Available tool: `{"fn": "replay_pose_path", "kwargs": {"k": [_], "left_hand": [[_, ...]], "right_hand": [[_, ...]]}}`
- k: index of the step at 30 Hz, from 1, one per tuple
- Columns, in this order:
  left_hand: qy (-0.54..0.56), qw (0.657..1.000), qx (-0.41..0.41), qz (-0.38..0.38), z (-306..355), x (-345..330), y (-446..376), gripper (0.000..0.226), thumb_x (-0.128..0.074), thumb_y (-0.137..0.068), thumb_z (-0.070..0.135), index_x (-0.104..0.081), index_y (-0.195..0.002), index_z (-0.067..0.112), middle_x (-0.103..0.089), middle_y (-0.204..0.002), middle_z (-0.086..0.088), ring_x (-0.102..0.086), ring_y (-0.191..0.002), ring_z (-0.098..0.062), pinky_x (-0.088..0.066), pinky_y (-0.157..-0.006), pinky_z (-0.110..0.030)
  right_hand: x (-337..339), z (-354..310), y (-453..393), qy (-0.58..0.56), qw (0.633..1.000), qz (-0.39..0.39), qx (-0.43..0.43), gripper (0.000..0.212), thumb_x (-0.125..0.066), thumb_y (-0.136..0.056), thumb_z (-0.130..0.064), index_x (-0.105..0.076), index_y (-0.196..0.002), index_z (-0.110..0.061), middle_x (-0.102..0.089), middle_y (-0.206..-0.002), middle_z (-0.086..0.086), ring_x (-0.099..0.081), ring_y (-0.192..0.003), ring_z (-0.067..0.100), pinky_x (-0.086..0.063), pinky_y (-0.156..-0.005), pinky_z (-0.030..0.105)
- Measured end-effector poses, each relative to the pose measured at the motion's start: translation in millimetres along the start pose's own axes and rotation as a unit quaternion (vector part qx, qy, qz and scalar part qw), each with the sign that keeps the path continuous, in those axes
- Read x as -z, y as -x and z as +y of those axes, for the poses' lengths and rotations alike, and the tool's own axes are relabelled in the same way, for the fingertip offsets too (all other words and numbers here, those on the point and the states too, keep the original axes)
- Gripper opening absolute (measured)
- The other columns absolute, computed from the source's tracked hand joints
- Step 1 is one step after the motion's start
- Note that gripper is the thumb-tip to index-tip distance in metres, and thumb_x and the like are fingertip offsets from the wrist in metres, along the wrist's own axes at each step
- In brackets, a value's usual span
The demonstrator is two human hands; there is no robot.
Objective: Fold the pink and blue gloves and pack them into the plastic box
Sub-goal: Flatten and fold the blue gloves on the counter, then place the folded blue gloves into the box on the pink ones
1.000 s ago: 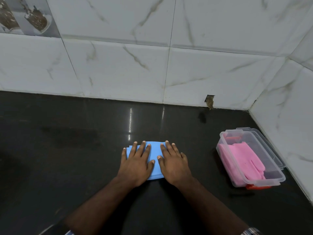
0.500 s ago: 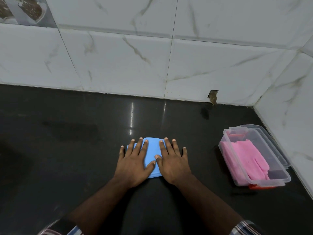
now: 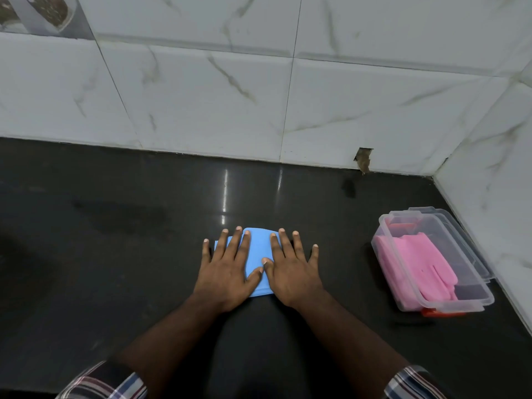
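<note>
The folded blue gloves (image 3: 259,249) lie flat on the black counter (image 3: 115,254) in the middle of the view. My left hand (image 3: 227,272) presses palm-down on their left part with fingers spread. My right hand (image 3: 290,269) lies flat on their right part, thumb touching the left thumb. Only a blue strip between the hands and the far edge shows. The pink gloves (image 3: 420,266) lie folded inside the clear plastic box (image 3: 472,295) at the right, well apart from both hands.
A clear lid (image 3: 449,220) sits under or behind the box against the right wall. White marble-look tiles (image 3: 288,96) rise behind and to the right. A chipped hole (image 3: 363,159) marks the wall's base.
Both hands stay flat on the blue gloves, and the fingers have spread slightly. The far edge of the gloves looks neater and more squared. The camera has shifted a little.
</note>
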State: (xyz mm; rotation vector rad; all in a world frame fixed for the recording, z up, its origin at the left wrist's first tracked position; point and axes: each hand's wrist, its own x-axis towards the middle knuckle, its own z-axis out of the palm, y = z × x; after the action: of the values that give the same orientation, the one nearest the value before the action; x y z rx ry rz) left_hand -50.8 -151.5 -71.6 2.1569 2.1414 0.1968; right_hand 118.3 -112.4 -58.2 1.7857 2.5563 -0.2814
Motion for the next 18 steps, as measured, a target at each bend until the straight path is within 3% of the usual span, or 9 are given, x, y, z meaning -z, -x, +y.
{"fn": "replay_pose_path", "kwargs": {"k": [4, 6, 10, 12, 15, 18], "left_hand": [[-0.03, 0.999, 0.014, -0.042, 5.2, 16.0, 0.3, 0.086, -0.012, -0.092, 0.071, 0.008, -0.159, 0.021, 0.008, -0.168, 0.002, 0.011, -0.154, -0.024, 0.006, -0.12, -0.061], [-0.028, 0.999, 0.018, -0.04, 12.5, 28.9, -2.0, 0.086, -0.012, -0.093, 0.071, 0.006, -0.159, 0.019, 0.009, -0.168, 0.002, 0.012, -0.154, -0.024, 0.009, -0.117, -0.062], [-0.004, 0.998, -0.04, 0.058, 51.8, 49.9, -7.8, 0.075, -0.032, -0.094, 0.051, -0.027, -0.155, 0.008, -0.022, -0.165, -0.01, -0.022, -0.152, -0.028, -0.016, -0.117, -0.061], [0.05, 0.993, -0.064, 0.086, 80.8, 55.4, -12.4, 0.07, -0.039, -0.094, 0.038, -0.026, -0.156, 0.008, -0.021, -0.165, -0.01, -0.022, -0.152, -0.026, -0.02, -0.12, -0.055], [0.17, 0.983, -0.061, 0.031, 126.1, 56.6, -18.8, 0.068, -0.043, -0.1, 0.025, -0.01, -0.159, 0.011, -0.006, -0.168, -0.006, -0.003, -0.155, -0.02, -0.007, -0.125, -0.042], [0.268, 0.961, -0.068, 0.0, 171.0, 54.4, -26.1, 0.064, -0.042, -0.102, 0.019, -0.013, -0.158, 0.009, -0.01, -0.168, -0.006, -0.005, -0.155, -0.019, -0.007, -0.125, -0.032]], "right_hand": [[11.1, 0.3, 2.9, -0.013, 1.0, -0.013, 0.001, 0.065, -0.014, -0.101, -0.053, 0.004, -0.157, -0.024, 0.01, -0.166, -0.002, 0.012, -0.152, 0.025, -0.002, -0.117, 0.065], [20.7, 4.0, 7.2, -0.025, 1.0, -0.003, 0.003, 0.064, -0.018, -0.103, -0.051, 0.004, -0.157, -0.024, 0.009, -0.166, -0.002, 0.012, -0.152, 0.024, -0.002, -0.118, 0.062], [42.9, 21.2, 18.7, -0.012, 0.999, 0.03, 0.014, 0.061, -0.027, -0.103, -0.042, -0.009, -0.157, -0.019, -0.001, -0.167, 0.002, 0.006, -0.153, 0.021, -0.005, -0.12, 0.058], [57.3, 33.6, 22.5, -0.016, 0.999, 0.045, 0.012, 0.062, -0.034, -0.102, -0.038, -0.015, -0.157, -0.017, -0.006, -0.166, 0.003, 0.003, -0.153, 0.02, -0.004, -0.121, 0.056], [79.7, 61.2, 30.7, -0.008, 0.998, 0.07, -0.003, 0.063, -0.041, -0.098, -0.035, -0.021, -0.155, -0.016, -0.014, -0.165, 0.003, -0.003, -0.153, 0.021, -0.007, -0.121, 0.053], [99.1, 103.2, 42.2, -0.012, 0.995, 0.079, -0.058, 0.069, -0.05, -0.093, -0.035, -0.025, -0.154, -0.014, -0.019, -0.164, 0.005, -0.01, -0.152, 0.023, -0.015, -0.121, 0.052]]}}
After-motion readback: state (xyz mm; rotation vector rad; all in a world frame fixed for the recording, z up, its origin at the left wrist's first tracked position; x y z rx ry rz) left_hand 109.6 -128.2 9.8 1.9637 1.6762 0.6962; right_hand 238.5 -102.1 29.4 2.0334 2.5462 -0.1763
